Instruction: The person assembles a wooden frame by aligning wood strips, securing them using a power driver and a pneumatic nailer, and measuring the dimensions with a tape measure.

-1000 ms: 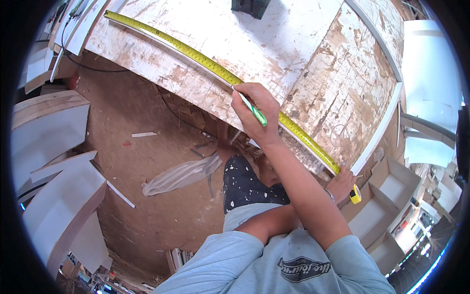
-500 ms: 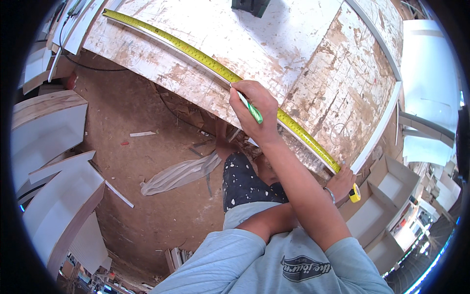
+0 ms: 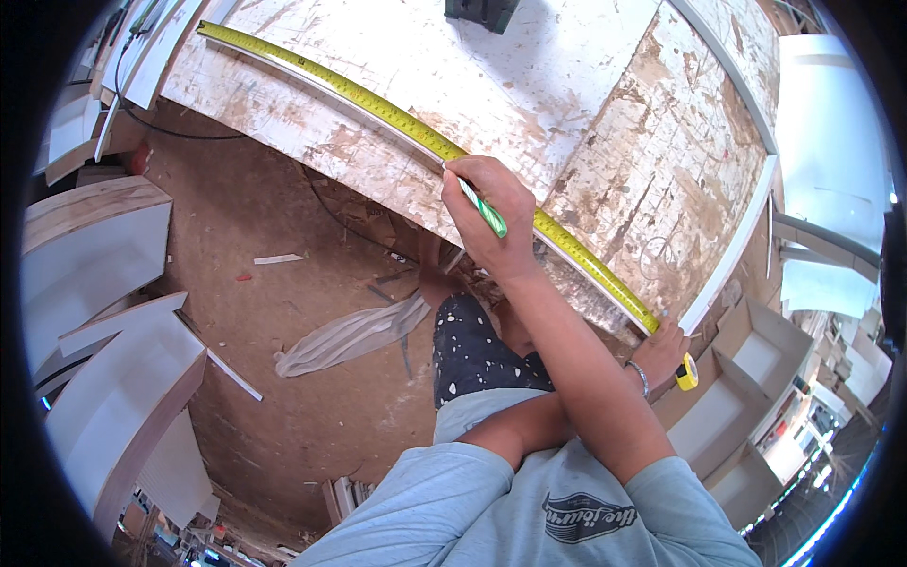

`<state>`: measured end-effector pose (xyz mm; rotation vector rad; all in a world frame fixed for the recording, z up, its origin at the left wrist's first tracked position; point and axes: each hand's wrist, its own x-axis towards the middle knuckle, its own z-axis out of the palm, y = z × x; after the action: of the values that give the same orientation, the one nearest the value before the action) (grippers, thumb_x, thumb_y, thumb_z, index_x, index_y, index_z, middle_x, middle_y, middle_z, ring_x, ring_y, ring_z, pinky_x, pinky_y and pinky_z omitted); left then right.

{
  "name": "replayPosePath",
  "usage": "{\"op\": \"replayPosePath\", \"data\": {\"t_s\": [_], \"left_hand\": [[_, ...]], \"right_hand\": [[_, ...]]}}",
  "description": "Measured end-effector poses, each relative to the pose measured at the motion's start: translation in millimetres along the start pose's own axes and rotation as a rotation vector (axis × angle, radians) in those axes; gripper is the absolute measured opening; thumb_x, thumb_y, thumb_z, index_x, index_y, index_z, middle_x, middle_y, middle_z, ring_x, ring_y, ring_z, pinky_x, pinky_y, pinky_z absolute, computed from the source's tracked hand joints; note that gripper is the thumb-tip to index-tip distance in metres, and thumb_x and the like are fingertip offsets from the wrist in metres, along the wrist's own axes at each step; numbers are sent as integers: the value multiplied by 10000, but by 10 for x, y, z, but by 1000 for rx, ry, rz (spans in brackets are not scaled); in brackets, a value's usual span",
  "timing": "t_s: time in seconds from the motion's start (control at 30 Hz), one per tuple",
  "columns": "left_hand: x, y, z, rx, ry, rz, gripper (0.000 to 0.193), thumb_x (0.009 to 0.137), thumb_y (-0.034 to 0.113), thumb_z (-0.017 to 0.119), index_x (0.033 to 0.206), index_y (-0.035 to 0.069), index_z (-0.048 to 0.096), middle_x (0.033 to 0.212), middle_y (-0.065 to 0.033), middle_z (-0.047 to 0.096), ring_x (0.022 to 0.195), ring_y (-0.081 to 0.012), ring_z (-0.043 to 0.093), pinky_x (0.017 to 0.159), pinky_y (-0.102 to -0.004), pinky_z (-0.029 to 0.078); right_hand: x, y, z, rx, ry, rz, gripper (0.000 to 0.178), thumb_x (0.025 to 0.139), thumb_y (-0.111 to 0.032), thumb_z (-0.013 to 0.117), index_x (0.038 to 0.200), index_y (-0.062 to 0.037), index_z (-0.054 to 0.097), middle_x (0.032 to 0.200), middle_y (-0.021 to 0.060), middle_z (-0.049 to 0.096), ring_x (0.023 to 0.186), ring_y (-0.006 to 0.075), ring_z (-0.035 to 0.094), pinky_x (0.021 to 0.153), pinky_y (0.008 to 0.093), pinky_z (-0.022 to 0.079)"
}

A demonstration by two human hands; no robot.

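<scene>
Person's right hand (image 3: 511,203) gripping green-striped pen (image 3: 488,216), unmoved at yellow tape measure (image 3: 378,107), left hand (image 3: 663,353) seemingly clasping its case end

- The tape measure (image 3: 368,97) is yellow with black marks, pulled out long and on a slant, its yellow and black case (image 3: 687,372) by the left hand (image 3: 661,354)
- The pen (image 3: 487,214) has green and white stripes and leans in the right hand (image 3: 511,200), tip by the tape's edge
- The strip (image 3: 605,294) is white, long and thin, right under the tape
</scene>
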<state>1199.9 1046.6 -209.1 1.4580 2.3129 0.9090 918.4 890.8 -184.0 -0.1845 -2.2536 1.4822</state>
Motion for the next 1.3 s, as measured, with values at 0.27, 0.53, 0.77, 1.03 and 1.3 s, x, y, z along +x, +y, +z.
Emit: {"op": "replayPosePath", "data": {"t_s": [0.27, 0.53, 0.77, 1.03, 1.3], "left_hand": [[-12, -30, -77, -6, 4, -3, 195, 953, 219, 502, 1046, 109, 634, 1004, -78, 642, 1163, -262, 562, 1193, -492, 191], [-3, -18, -38, -83, -8, -4, 193, 948, 207, 506, 1056, 102, 628, 1012, -89, 636, 1160, -269, 555, 1182, -482, 221], [-13, -47, -46, 4, -18, 27, 214, 930, 218, 545, 1089, 93, 615, 1042, -92, 616, 1142, -259, 542, 1161, -470, 253], [-47, -26, 233, -66, 192, 50, 253, 922, 180, 525, 1119, 43, 607, 1050, -146, 597, 1159, -309, 534, 1163, -485, 283], [-40, -48, -99, -35, 86, 112, 173, 899, 176, 538, 1013, 57, 593, 1006, -135, 590, 1131, -317, 535, 1147, -466, 289]], "right_hand": [[11, -26, -36, 49, -44, 26, 110, 856, -16, 684, 963, 6, 675, 905, 177, 682, 820, 316, 677, 747, 354, 531], [-28, 14, 13, 92, -8, -27, 124, 867, -39, 690, 983, 5, 683, 903, 167, 693, 817, 295, 682, 774, 353, 533], [-146, -220, -747, 93, -108, 456, 229, 977, -224, 640, 1102, -44, 709, 885, 114, 731, 852, 205, 709, 797, 343, 545], [-1353, -197, -3367, -763, -3, 577, 314, 1017, -294, 589, 1145, -19, 671, 1044, 147, 718, 994, 260, 692, 915, 382, 519], [-2455, -76, -4249, -589, -137, 828, 468, 919, -387, 722, 1223, -48, 615, 1089, 163, 684, 1073, 326, 648, 937, 409, 496]]}}
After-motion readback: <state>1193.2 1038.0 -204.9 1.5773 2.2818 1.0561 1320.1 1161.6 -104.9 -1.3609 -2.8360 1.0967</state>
